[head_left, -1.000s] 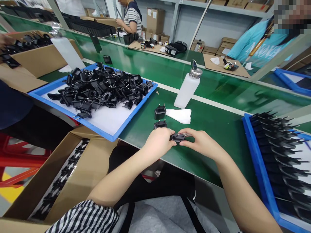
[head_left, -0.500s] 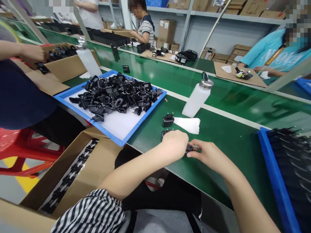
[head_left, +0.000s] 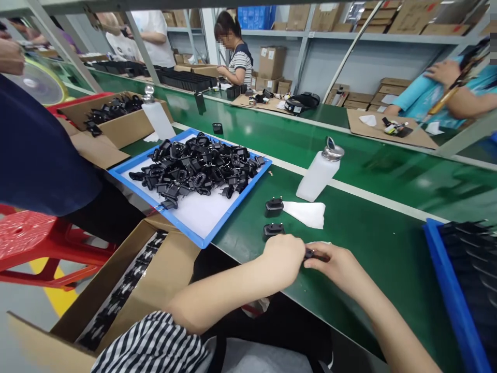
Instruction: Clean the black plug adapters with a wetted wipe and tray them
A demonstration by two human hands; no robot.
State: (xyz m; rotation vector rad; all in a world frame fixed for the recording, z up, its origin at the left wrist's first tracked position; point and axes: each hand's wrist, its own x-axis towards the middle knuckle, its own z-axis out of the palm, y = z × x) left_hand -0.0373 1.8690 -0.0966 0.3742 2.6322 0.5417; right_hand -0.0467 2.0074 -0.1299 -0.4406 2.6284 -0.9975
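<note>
My left hand (head_left: 285, 259) is curled closed over the green bench, with its fingertips hidden from me. A small part of a black power adapter (head_left: 309, 253) shows between it and my right hand (head_left: 334, 263). Thumb and fingers of the right hand pinch that adapter from the right. Just beyond my left hand a black plug adapter (head_left: 273, 231) stands with its prongs up. Farther back is a second upright adapter (head_left: 274, 207), touching a folded white wipe (head_left: 306, 214). A bit of white shows behind my right fingers; I cannot tell what it is.
A blue-rimmed tray (head_left: 204, 242) heaped with black adapters lies left. At right a blue tray (head_left: 446, 282) holds rows of black adapters. A white pump bottle (head_left: 319, 175) stands behind the wipe. An open carton (head_left: 171, 264) sits below left. Co-workers are around the bench.
The view has shifted, so the bench things appear lower. The nearer standing adapter, partly covered by my left hand before, now shows more. Both hands stay together at the held adapter.
</note>
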